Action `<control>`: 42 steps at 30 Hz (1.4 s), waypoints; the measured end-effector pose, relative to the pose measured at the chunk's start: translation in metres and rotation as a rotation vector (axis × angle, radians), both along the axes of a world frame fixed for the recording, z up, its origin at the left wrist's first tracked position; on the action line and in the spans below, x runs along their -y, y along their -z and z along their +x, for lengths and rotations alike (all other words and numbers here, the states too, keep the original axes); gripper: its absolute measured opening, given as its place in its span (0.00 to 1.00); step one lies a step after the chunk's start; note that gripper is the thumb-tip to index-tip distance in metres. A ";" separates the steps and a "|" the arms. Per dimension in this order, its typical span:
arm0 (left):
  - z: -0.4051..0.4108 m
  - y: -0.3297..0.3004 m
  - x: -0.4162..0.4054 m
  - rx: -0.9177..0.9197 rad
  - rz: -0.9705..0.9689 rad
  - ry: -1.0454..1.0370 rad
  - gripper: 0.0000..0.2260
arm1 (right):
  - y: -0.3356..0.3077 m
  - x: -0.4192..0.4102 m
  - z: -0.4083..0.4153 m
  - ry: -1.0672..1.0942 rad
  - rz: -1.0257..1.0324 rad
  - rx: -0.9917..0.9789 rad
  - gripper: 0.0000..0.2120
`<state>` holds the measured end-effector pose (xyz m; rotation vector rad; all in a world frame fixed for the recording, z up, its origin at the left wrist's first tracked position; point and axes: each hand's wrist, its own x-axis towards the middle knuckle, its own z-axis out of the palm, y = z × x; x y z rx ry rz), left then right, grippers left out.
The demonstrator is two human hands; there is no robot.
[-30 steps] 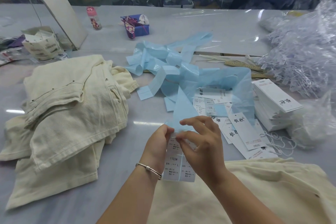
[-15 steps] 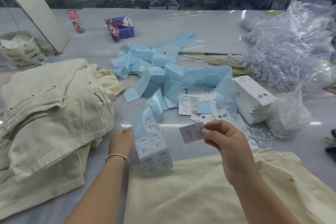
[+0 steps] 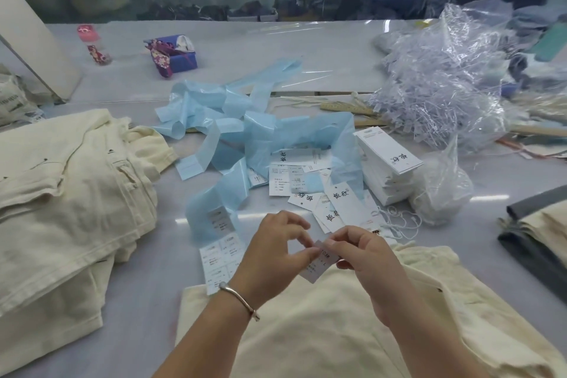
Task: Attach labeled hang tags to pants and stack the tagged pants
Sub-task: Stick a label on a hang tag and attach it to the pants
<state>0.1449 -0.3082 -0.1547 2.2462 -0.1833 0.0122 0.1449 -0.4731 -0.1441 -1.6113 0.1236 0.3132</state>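
Head view, from left: tagged pants (image 3: 70, 193) lie stacked; the sticker sheet (image 3: 221, 258) rests just beside the left hand (image 3: 273, 258). Both hands pinch one sticker (image 3: 320, 261) between them, over the near pants (image 3: 306, 331), its long axis tilted. The right hand (image 3: 365, 258) is nearer the hang tags (image 3: 340, 209), just beyond its fingertips.

Table (image 3: 306, 49): smooth, glossy grey surface, light streaks reflected. Pants (image 3: 70, 193) at table's left: cream woven cloth, matt, coarse weave. Backing strips (image 3: 233, 132) mid-table: pale blue, slick, semi-translucent film. Hang tags (image 3: 388, 159) right of strips: white matt card, stacked. Fastener heap (image 3: 435, 83) at table's far right: clear shiny plastic. Bracelet (image 3: 237, 296) on wrist: polished metal.
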 end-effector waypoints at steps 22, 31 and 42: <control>0.021 0.047 0.023 -0.210 -0.490 -0.566 0.08 | 0.107 0.038 0.156 0.031 -1.347 0.042 0.34; 0.009 0.047 0.024 -0.107 -0.502 -0.382 0.34 | 0.089 0.048 0.116 0.147 -0.726 0.343 0.06; -0.016 0.019 0.078 -0.066 -0.661 -0.105 0.45 | 0.020 0.047 -0.009 -0.035 -0.045 0.141 0.08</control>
